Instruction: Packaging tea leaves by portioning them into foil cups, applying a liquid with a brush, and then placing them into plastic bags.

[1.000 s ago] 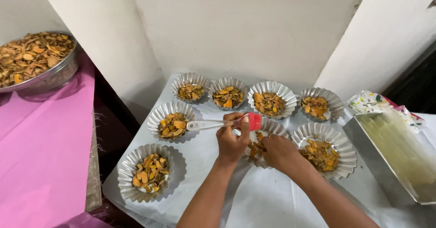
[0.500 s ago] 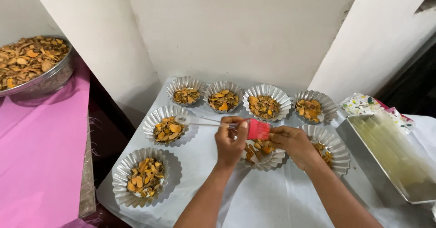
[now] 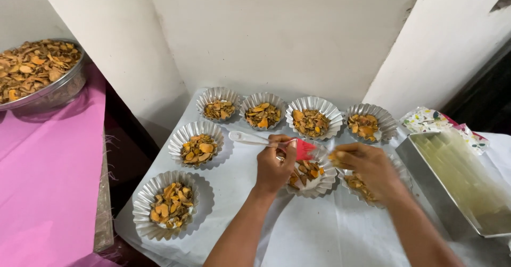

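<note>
Left hand [image 3: 274,166] closed on brush [image 3: 271,142], bristles at 3 o'clock over centre cup [image 3: 311,175]. Right hand [image 3: 367,168] pinching chips at cup's 3 o'clock. Steel tray [image 3: 426,176] further right on worktop [image 3: 314,235].

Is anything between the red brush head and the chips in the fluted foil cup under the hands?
Nothing visible. The left hand holds the red-headed, white-handled silicone brush right over the fluted foil cup of orange-brown chips; the right hand is beside it, not under the brush.
</note>
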